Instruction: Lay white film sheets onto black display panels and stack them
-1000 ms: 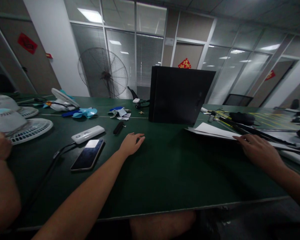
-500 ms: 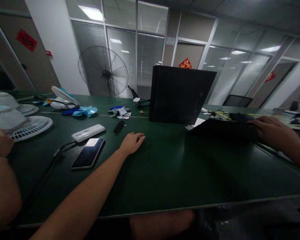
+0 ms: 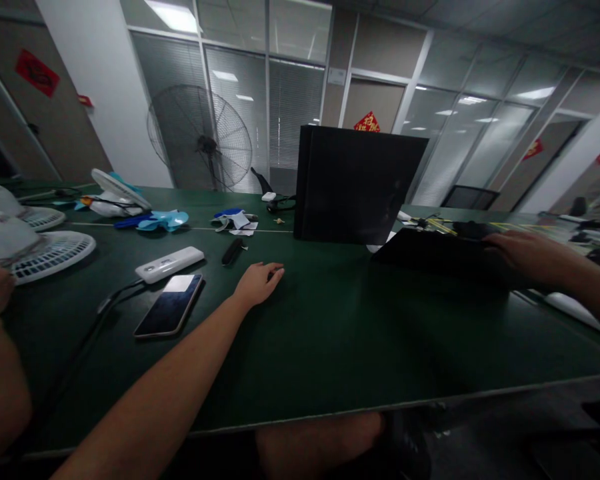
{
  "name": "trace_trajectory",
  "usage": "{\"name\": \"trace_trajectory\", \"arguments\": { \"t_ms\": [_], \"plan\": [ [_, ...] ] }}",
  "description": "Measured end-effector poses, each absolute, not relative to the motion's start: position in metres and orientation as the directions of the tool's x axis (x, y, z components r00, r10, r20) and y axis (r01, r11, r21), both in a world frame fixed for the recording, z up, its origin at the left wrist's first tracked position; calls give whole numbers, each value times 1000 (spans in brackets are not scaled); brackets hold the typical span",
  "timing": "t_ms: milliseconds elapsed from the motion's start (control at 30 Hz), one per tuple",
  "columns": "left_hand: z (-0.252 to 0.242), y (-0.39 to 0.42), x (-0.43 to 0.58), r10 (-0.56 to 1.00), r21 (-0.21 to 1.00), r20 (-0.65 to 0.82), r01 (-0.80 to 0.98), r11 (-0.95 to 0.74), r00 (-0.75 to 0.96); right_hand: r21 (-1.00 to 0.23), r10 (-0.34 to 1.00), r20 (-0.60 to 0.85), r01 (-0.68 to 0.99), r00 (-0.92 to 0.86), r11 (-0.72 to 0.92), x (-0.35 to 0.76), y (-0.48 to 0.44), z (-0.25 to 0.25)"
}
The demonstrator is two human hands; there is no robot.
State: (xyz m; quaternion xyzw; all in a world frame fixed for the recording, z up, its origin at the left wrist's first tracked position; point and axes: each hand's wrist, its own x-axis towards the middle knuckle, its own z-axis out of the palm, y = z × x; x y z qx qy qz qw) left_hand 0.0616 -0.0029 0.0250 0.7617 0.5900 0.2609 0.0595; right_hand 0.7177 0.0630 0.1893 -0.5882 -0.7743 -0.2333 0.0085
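Resting on the green tabletop (image 3: 330,347), my left hand (image 3: 259,283) has its thumb apart from half-bent fingers and holds nothing that I can see. My right hand (image 3: 525,257) grips a flat black panel (image 3: 430,260) by its right side, fingers partly hidden behind it. The panel is tilted above the table, in front and to the right of a large black box-shaped case (image 3: 355,187) that stands upright. A black stick-like object (image 3: 233,251) lies just beyond my left hand.
A phone (image 3: 170,307) and a white corded power strip-like device (image 3: 170,265) lie left of my left arm. White fan parts (image 3: 55,257), a blue fan blade (image 3: 163,221) and another person's arm (image 3: 0,373) are farther left. Scraps (image 3: 235,221) lie behind.
The black panel has tipped up slightly in my right hand, and its far left corner has shifted left, covering more of the white paper. My left hand stays put; the view has shifted slightly.
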Motion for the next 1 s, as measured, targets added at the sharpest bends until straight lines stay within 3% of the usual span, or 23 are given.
{"name": "trace_trajectory", "arguments": {
  "t_ms": [133, 333, 467, 533, 600, 667, 733, 800, 900, 1000],
  "plan": [
    [26, -4, 61, 929, 422, 341, 861, -286, 142, 397, 828, 363, 875, -427, 277, 703, 51, 189],
    [25, -1, 63, 931, 474, 360, 848, -236, 58, 423, 803, 417, 873, -426, 243, 706, 42, 210],
    [22, 3, 62, 930, 551, 366, 811, -197, -23, 391, 849, 390, 899, -357, 198, 676, 16, 235],
    [20, 5, 60, 928, 597, 365, 784, -171, -75, 405, 834, 362, 877, -415, 261, 648, -10, 240],
    [17, 8, 57, 924, 647, 359, 749, -144, -132, 431, 750, 317, 792, -581, 431, 611, -46, 236],
    [15, 12, 52, 919, 690, 347, 715, -114, -189, 438, 550, 362, 658, -752, 612, 570, -88, 222],
    [15, 16, 47, 914, 757, 320, 648, -88, -250, 433, 372, 310, 478, -875, 764, 527, -132, 200],
    [17, 19, 41, 917, 867, 264, 490, -90, -298, 478, 188, 293, 314, -937, 821, 489, -169, 173],
    [24, 18, 33, 946, 964, 169, 249, -99, -278, 553, 120, 285, 265, -951, 790, 450, -200, 135],
    [33, 10, 25, 961, 883, 208, 457, -105, -181, 564, 90, 261, 228, -961, 794, 432, -197, 107]
  ]
}}
